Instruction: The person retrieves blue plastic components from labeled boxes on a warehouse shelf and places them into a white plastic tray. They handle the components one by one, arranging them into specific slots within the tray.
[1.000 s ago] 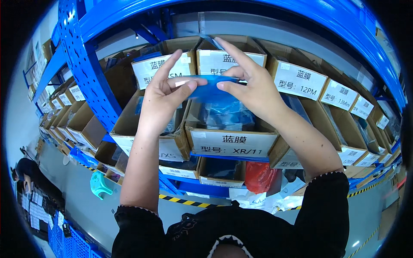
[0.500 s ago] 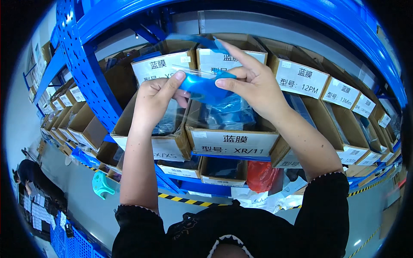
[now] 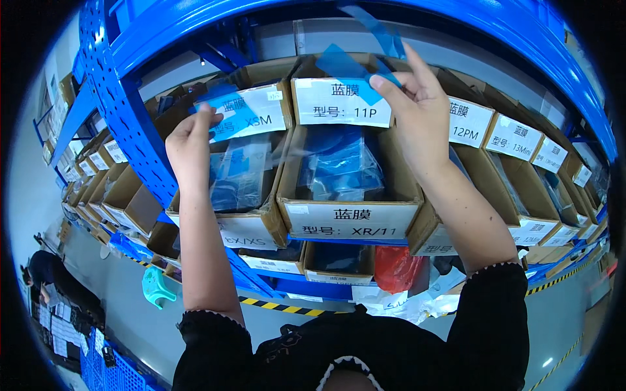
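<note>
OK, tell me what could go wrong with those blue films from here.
The left hand pinches its blue film near one edge, so it might slip into the open cardboard box below.
The right hand manages a lower blue piece and an upper blue strip at once; either could come loose.
The films look thin, so squeezing might crease them.

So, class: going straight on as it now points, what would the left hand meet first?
The left hand would probably meet the white-labelled cardboard box behind the blue film it holds; depth is unclear.
</note>
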The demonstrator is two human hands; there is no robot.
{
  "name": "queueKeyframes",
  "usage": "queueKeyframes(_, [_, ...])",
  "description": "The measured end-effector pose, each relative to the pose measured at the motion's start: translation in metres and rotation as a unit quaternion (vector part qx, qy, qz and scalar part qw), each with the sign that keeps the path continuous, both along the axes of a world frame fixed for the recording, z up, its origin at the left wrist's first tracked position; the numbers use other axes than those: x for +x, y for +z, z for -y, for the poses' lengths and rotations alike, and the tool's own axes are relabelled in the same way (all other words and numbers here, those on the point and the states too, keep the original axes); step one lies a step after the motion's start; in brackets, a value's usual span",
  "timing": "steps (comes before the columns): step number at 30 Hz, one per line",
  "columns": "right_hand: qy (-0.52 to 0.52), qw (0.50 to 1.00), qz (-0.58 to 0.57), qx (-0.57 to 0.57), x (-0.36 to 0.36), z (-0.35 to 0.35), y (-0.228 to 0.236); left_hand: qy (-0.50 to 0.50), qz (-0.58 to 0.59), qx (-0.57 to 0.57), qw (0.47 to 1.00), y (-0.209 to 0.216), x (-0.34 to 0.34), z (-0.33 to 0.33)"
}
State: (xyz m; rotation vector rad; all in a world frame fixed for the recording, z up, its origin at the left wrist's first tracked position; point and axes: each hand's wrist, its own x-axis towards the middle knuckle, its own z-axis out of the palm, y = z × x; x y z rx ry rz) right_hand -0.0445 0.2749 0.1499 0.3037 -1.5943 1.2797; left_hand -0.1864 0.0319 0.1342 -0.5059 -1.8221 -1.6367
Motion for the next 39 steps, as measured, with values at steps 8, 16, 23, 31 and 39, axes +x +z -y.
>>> queueKeyframes(8, [0.093, 0.996, -0.005, 0.005, -0.002, 0.008, 0.000, -0.285, -0.034, -0.001, 0.958, -0.007, 0.028, -0.024])
queueKeyframes(16, [0.048, 0.992, 0.012, 0.119, 0.001, 0.009, -0.002, -0.361, -0.026, -0.040, 0.931, -0.007, 0.048, -0.041])
queueKeyframes(23, [0.077, 0.980, 0.089, 0.159, 0.001, 0.011, -0.007, -0.382, -0.012, -0.001, 0.924, -0.010, 0.051, -0.055])
queueKeyframes(31, [0.094, 0.984, 0.077, 0.129, 0.001, 0.008, -0.003, -0.477, 0.091, -0.001, 0.874, -0.011, 0.044, -0.053])
queueKeyframes(39, [0.094, 0.988, 0.072, 0.098, 0.000, 0.007, -0.004, -0.362, 0.069, -0.104, 0.924, -0.007, 0.043, -0.048])
